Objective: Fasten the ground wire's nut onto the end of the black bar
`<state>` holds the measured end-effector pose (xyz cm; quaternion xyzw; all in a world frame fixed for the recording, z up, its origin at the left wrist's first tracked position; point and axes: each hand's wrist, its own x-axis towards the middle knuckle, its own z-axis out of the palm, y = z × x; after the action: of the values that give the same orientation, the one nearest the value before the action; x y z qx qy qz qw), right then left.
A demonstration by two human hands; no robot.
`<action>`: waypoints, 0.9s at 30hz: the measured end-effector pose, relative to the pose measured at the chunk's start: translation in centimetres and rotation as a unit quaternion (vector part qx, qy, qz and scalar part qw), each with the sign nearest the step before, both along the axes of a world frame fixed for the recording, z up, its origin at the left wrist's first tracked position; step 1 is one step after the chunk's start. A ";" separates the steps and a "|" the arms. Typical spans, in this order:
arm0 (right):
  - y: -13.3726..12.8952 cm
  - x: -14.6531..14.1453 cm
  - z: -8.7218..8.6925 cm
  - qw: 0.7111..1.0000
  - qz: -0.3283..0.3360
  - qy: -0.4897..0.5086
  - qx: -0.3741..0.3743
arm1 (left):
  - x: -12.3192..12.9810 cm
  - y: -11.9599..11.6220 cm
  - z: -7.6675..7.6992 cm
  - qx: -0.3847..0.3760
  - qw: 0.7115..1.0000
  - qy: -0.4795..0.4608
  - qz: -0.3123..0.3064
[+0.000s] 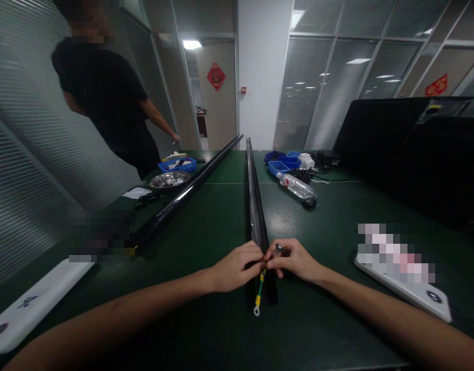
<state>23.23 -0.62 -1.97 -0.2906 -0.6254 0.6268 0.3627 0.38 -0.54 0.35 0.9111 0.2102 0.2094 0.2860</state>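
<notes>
Both hands meet over the near end of a long dark channel-shaped strip [253, 206] lying lengthwise on the table. A short green-and-yellow wire [259, 288] comes out below the fingertips, a ring terminal [256, 310] on its near end. My left hand [239, 265] is closed, thumb and fingers pinched at the wire's upper end. Opposite it, my right hand [294, 259] pinches at the same spot. A small shiny metal piece [279, 249] shows among the right fingers. The exact contact between the fingertips is hidden.
Another long black strip [183, 198] lies at left on the green table [221, 221]. A metal bowl [169, 180] and blue tray [179, 165] stand beyond it. Blue bins [278, 167] and a plastic bottle [297, 186] are right. A person [105, 93] stands far left.
</notes>
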 end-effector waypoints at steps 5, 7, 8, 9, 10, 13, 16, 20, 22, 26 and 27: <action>-0.1 0.0 0.1 1.000 -0.010 0.005 0.004 | -0.1 0.0 0.0 -0.005 1.000 0.007 0.007; -0.2 0.0 0.3 1.000 -0.016 0.007 0.008 | -0.1 0.0 0.2 -0.009 1.000 0.009 0.010; -0.2 0.0 0.3 1.000 -0.016 0.007 0.009 | -0.1 -0.1 0.2 -0.009 1.000 0.008 0.010; -0.3 0.0 0.3 1.000 -0.016 0.004 0.011 | -0.1 -0.1 0.3 -0.008 1.000 0.008 0.011; -0.3 0.0 0.4 1.000 -0.015 0.000 0.012 | -0.1 -0.1 0.3 -0.006 1.000 0.007 0.011; -0.2 0.0 0.3 1.000 -0.013 -0.008 0.016 | 0.0 -0.1 0.3 -0.001 1.000 0.008 0.009; -0.1 0.0 0.2 1.000 -0.009 -0.007 0.012 | 0.0 0.0 0.2 0.000 1.000 0.012 0.005; 0.0 0.1 -0.1 1.000 -0.006 -0.006 0.002 | 0.0 -0.1 0.2 -0.002 1.000 0.013 0.001; 0.0 0.1 -0.2 1.000 -0.007 -0.005 0.001 | 0.0 -0.1 0.3 -0.005 1.000 0.014 0.001; -0.1 0.2 -0.2 1.000 -0.008 -0.002 0.004 | 0.0 -0.2 0.3 -0.008 1.000 0.014 0.002; -0.1 0.2 -0.2 1.000 -0.009 -0.002 0.007 | 0.0 -0.2 0.3 -0.009 1.000 0.012 0.003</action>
<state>23.39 -0.77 -2.13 -0.2951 -0.6278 0.6184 0.3692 0.34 -0.71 0.64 0.9104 0.2180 0.1967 0.2914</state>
